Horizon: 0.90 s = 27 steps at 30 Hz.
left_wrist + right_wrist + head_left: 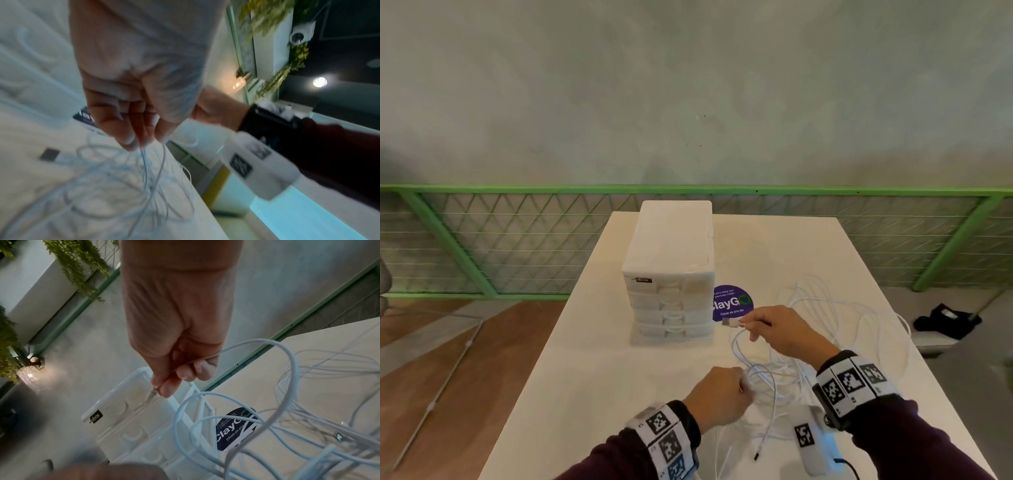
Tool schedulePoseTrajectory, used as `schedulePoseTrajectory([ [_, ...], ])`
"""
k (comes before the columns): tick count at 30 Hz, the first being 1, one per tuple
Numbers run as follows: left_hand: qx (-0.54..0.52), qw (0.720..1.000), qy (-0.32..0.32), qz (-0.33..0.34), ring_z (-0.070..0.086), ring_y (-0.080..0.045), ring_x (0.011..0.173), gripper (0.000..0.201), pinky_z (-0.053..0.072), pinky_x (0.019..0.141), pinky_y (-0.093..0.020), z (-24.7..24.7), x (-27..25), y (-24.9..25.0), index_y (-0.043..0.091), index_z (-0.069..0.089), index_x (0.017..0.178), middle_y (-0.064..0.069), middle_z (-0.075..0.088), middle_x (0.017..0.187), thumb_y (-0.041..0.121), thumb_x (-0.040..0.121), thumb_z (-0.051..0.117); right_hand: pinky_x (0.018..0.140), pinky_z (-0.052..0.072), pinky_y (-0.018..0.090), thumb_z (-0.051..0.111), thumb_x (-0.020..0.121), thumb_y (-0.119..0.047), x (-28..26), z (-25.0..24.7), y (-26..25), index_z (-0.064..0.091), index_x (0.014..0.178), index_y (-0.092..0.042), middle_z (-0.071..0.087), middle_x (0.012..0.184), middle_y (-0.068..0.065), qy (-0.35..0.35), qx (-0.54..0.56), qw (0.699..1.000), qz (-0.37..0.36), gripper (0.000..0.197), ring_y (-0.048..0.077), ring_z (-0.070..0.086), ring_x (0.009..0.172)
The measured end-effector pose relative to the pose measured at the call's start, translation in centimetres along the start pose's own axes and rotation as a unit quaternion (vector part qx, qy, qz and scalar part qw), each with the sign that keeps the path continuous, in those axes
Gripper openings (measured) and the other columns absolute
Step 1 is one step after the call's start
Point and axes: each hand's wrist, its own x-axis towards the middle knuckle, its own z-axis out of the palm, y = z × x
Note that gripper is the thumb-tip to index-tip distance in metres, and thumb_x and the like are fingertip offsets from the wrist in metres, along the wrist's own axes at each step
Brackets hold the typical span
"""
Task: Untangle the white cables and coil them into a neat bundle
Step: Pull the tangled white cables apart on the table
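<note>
A tangle of thin white cables (822, 329) sprawls over the right half of the white table (592, 394). My right hand (774, 329) pinches one cable just behind its USB plug (731, 322), held near the drawer box; the same pinch shows in the right wrist view (164, 386). My left hand (722, 390) is closed round a bunch of cable strands above the table's front, and those strands (152, 164) hang from its fingertips. A loose cable end (756, 454) lies near the front edge.
A white stack of plastic drawers (671, 267) stands mid-table, left of a round purple sticker (731, 303). A white device with a square marker (811, 442) lies by the front right. A green railing (517, 240) runs behind the table. A dark bag (945, 320) sits on the floor at right.
</note>
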Motion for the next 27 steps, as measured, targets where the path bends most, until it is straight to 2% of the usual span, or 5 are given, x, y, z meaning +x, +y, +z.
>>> schedulePoseTrajectory([
  [5, -0.05, 0.989, -0.134, -0.035, 0.054, -0.03, 0.116, 0.044, 0.04, 0.084, -0.03, 3.1, 1.1, 1.5, 0.011, 0.053, 0.122, -0.014, 0.055, 0.13, 0.042, 0.091, 0.049, 0.052, 0.034, 0.008, 0.044, 0.095, -0.014, -0.3, -0.2, 0.2, 0.053, 0.073, -0.03, 0.057, 0.068, -0.015, 0.045, 0.042, 0.998, 0.008, 0.029, 0.001, 0.045, 0.059],
  [9, -0.081, 0.983, -0.164, -0.013, 0.05, -0.016, 0.079, 0.025, 0.032, 0.062, -0.023, 3.4, 1.3, 1.4, 0.025, 0.046, 0.068, 0.004, 0.05, 0.075, 0.038, 0.087, 0.054, 0.046, 0.034, 0.008, 0.043, 0.096, -0.016, -0.7, -0.5, 0.2, 0.053, 0.08, -0.026, 0.056, 0.068, -0.014, 0.062, 0.063, 0.996, 0.006, 0.021, 0.002, 0.039, 0.051],
  [14, -0.099, 0.973, -0.207, -0.022, 0.053, -0.003, 0.05, 0.026, 0.042, 0.056, -0.017, 0.4, 0.2, 0.6, 0.017, 0.049, 0.073, 0.001, 0.058, 0.069, 0.026, 0.097, 0.045, 0.05, 0.031, 0.015, 0.043, 0.096, -0.022, -0.8, -1.6, 0.5, 0.055, 0.089, -0.019, 0.059, 0.07, -0.009, 0.096, 0.112, 0.988, 0.038, 0.014, 0.007, 0.04, 0.053],
  [21, 0.249, 0.958, -0.061, 0.128, 0.055, -0.026, 0.106, 0.029, 0.042, 0.085, -0.035, -5.3, -1.8, 2.9, 0.013, 0.064, 0.109, -0.009, 0.065, 0.113, 0.03, 0.097, 0.044, 0.064, 0.051, 0.033, 0.036, 0.099, -0.013, -0.6, -2.7, -4.0, 0.047, 0.09, -0.01, 0.058, 0.073, 0.006, 0.113, 0.426, 0.897, 0.003, 0.015, 0.014, 0.049, 0.051],
  [27, 0.35, 0.86, 0.182, 0.325, 0.062, -0.015, 0.061, 0.009, 0.044, 0.061, -0.023, -10.7, -1.7, 5.0, 0.029, 0.07, 0.055, 0.01, 0.063, 0.054, 0.033, 0.062, 0.067, 0.055, 0.044, 0.024, 0.039, 0.097, -0.018, -0.9, -1.6, -5.9, 0.048, 0.09, -0.015, 0.06, 0.073, 0.003, 0.013, 0.209, 0.977, 0.027, 0.012, 0.015, 0.054, 0.06],
])
